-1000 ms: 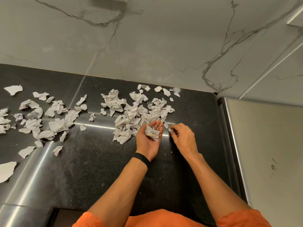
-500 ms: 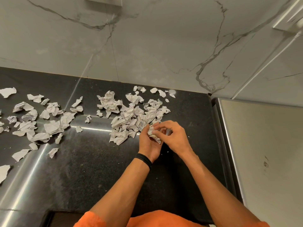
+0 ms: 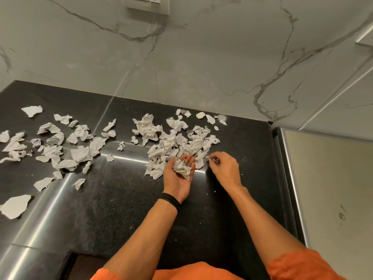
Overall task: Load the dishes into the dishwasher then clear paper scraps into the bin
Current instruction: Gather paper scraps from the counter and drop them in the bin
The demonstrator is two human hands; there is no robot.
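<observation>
Crumpled white paper scraps lie scattered over a black stone counter (image 3: pixel 125 199). One dense heap of scraps (image 3: pixel 177 140) sits just beyond my hands; a looser spread of scraps (image 3: pixel 58 146) covers the left side. My left hand (image 3: pixel 179 176) is turned palm up at the near edge of the heap and cups a small wad of scraps (image 3: pixel 182 167). My right hand (image 3: pixel 224 168) rests on the counter to the right of it, its fingertips pinched on a tiny scrap (image 3: pixel 211 159). No dishwasher, dishes or bin are in view.
A marble wall (image 3: pixel 201 57) rises behind the counter, with a switch plate (image 3: pixel 147 5) at the top. A steel-edged appliance top (image 3: pixel 331 188) adjoins the counter on the right. A dark opening (image 3: pixel 80 265) shows at the counter's near left edge.
My right hand has drawn away from my left palm, where it was pressing paper in, and moved right to pinch a small scrap on the counter. My left palm is open upward again.
</observation>
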